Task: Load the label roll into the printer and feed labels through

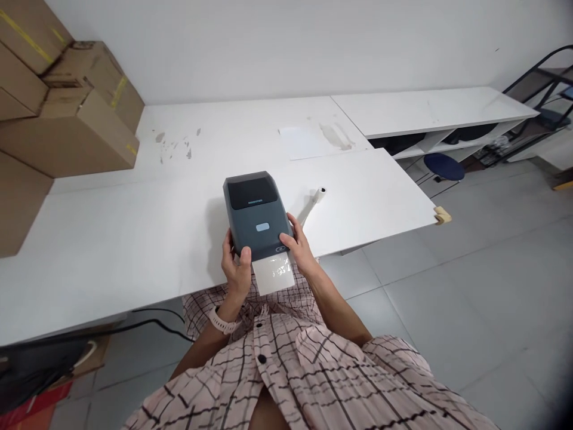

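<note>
A dark grey label printer (256,212) sits at the near edge of a white table (111,239). A glossy white label sheet (273,275) sticks out of its front slot, past the table edge. My left hand (237,269) grips the printer's front left corner, thumb on top. My right hand (299,246) holds the front right corner, fingers against the side. A small white paper roll core (319,194) lies on the table just right of the printer.
Stacked cardboard boxes (62,101) fill the table's far left. A second white table (425,110) with a shelf stands at the right, a dark stool (443,167) and a black metal rack (546,89) beside it. Black cables (147,325) run under the table.
</note>
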Demonstrator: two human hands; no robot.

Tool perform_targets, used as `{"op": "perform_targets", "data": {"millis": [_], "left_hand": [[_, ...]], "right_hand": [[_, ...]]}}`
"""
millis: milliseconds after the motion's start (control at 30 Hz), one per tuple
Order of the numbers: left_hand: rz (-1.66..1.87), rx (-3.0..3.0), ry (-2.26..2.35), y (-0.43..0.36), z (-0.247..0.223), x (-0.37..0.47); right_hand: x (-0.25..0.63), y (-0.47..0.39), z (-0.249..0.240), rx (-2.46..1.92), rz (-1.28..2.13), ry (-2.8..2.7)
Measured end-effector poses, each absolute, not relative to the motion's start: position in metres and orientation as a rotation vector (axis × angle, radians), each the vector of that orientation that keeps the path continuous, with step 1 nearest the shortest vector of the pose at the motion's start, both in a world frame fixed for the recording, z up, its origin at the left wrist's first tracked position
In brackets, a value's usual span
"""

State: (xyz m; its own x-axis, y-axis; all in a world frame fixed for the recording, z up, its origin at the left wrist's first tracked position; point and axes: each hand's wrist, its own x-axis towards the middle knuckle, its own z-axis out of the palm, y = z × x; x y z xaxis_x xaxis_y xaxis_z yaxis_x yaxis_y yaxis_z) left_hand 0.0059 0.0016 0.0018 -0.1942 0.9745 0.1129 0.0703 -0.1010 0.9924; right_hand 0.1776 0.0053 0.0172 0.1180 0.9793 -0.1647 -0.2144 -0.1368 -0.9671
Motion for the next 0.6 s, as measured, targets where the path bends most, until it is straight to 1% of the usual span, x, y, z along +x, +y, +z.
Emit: {"op": "perform_targets", "data": {"millis": [267,433,500,600], "left_hand": [[1.332,1.240,1.275,0.004,0.004,-0.008],[1.366,1.248,1.587,-0.029,0.006,-0.014],[1.249,1.217,1.543,-0.042,0.005,-0.011],[1.032,1.083,1.353,-0.050,0.003,-0.004]], "right_hand": [[0.179,0.006,0.012,-1.215,1.287,-0.881],[0.178,0.006,0.015,-1.210,1.297,-0.871],[0.177,0.006,0.016,-1.209,1.294,-0.872],[0.176,0.006,0.016,-1.210,1.278,-0.883]]}}
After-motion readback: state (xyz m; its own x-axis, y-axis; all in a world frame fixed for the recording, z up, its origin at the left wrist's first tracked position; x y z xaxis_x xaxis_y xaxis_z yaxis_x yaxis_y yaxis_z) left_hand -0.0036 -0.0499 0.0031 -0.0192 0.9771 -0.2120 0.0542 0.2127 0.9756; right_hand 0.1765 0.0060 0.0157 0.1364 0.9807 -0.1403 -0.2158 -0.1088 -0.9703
